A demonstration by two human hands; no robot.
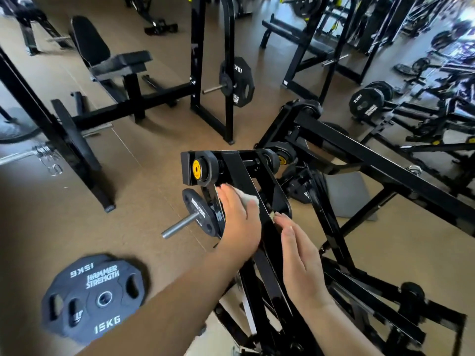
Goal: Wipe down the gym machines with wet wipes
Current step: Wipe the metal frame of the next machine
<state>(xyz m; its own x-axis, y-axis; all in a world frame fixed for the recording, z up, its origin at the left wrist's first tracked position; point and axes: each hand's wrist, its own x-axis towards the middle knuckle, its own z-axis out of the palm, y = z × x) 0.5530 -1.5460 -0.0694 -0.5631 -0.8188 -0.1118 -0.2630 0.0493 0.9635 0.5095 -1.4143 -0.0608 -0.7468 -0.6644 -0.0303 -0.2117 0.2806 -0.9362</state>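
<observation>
step: wiping mid-stroke | left hand (237,217) is pressed flat on the wet wipe (248,199) against the machine arm (267,227) | right hand (300,258) is held open just beside, empty | next, probably: wipe gets slid along toward the yellow-capped pivot (197,169), pressure kept steady

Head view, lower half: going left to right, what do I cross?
15 kg plate on the floor → steel peg → left hand on the wipe → black machine arm → right hand.
</observation>
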